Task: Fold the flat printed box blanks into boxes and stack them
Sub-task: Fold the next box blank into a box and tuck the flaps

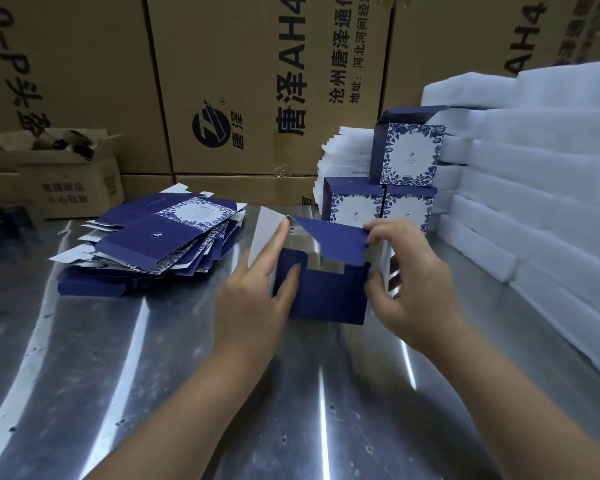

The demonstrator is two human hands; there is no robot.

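You have the half-folded box on the table, with the pile of flat blanks to its left. Behind it stand the folded boxes, one atop two, and the stacked foam sheets lie to its right.

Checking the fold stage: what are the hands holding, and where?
Both hold the half-folded box: left hand on its left side, right hand pinching the top flap.
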